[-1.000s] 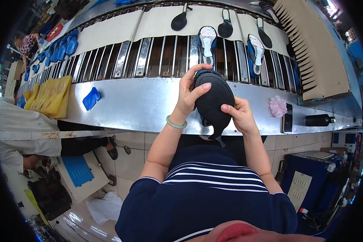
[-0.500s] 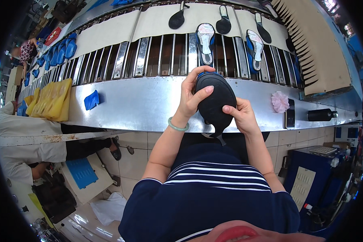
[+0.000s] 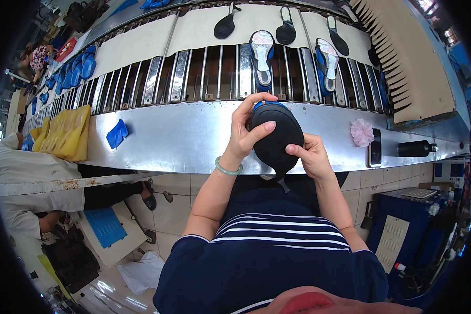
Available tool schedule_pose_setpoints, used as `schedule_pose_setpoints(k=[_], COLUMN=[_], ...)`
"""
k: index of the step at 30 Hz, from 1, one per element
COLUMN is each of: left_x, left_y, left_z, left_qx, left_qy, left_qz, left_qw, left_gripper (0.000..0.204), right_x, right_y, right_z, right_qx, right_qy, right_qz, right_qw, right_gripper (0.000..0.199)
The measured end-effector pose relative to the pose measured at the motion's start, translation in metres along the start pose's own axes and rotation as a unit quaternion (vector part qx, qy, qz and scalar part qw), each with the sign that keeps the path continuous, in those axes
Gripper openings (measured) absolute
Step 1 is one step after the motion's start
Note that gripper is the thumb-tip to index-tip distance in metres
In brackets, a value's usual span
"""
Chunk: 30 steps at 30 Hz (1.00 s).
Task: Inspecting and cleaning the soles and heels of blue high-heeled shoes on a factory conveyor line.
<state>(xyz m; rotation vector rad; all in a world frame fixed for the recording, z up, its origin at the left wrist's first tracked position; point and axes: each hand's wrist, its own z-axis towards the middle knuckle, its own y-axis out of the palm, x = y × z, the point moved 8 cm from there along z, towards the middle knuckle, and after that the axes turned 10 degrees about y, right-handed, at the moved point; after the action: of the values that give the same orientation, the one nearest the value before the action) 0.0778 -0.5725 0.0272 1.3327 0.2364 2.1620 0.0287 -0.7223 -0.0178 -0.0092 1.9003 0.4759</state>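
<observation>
From my end I see the conveyor of metal bars running across the far side, with the metal counter in front of it. A black-soled shoe is held above the counter's near edge, sole up, its broad end away from the body, a strip of blue showing there. Two upturned shoes lie on the conveyor beyond. My left grip is closed around the broad end, thumb pressed on the sole; my right grip pinches the opposite edge, thumb also on top. Right of them sit a black bottle and a pink scrunchie.
</observation>
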Motion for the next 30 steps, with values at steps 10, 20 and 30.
schedule_pose_setpoints(k=[10, 20, 30], left_x=[-0.001, -0.005, -0.012], left_y=[-0.001, -0.001, -0.002], left_z=[0.008, 0.011, 0.012], left_qx=[0.0, 0.019, 0.023], left_qy=[0.005, -0.003, -0.004], left_qz=[0.013, -0.004, -0.012], left_qw=[1.0, 1.0, 1.0], left_gripper=[0.047, 0.045, 0.042], right_x=[-0.001, -0.002, -0.005], right_y=[-0.002, -0.005, -0.008], right_z=[0.003, 0.007, 0.009], right_qx=[0.004, 0.005, 0.012], right_qy=[-0.003, 0.004, 0.009], right_qz=[0.005, 0.01, 0.013], right_qw=[1.0, 1.0, 1.0], right_gripper=[0.02, 0.02, 0.02])
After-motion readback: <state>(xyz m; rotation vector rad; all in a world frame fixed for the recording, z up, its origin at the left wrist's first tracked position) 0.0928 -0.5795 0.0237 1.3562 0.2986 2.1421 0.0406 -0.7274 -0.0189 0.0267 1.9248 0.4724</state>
